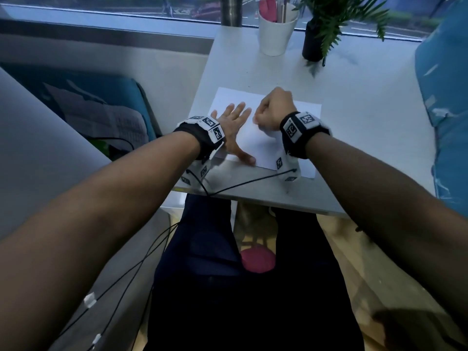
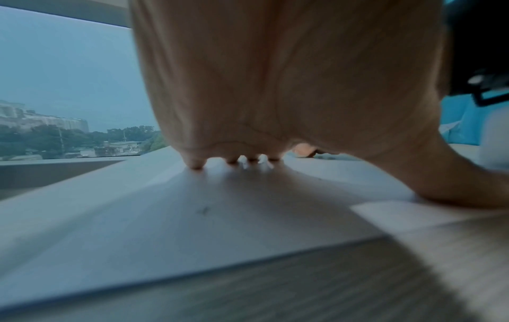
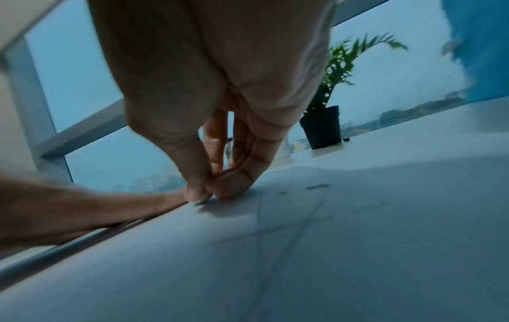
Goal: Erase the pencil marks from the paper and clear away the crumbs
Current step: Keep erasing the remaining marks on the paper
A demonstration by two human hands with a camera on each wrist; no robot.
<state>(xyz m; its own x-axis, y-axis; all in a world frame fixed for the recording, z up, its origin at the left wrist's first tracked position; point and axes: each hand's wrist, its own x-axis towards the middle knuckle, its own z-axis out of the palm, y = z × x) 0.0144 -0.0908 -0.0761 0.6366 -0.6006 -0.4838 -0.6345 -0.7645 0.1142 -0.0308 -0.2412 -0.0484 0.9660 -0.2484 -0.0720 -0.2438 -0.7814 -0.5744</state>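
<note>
A white sheet of paper (image 1: 266,150) lies on the grey table (image 1: 354,148). My left hand (image 1: 234,120) presses flat on the sheet's left part, fingers spread and thumb near the front edge. My right hand (image 1: 256,120) sits just to its right with curled fingers. In the right wrist view its thumb and fingers (image 3: 228,187) pinch together with their tips on the paper (image 3: 330,272). Only a small pale sliver of an eraser (image 3: 203,201) shows beneath them. Faint crossing pencil lines (image 3: 292,239) run over the sheet, with dark crumbs (image 3: 318,186) beyond them. Another crumb (image 2: 203,210) lies under the left palm.
A white cup (image 1: 276,31), a black potted plant (image 1: 314,44) and a metal cylinder (image 1: 231,11) stand at the table's far edge by the window. A blue cushion (image 1: 445,102) borders the right side. Black cables (image 1: 240,184) trail over the front edge.
</note>
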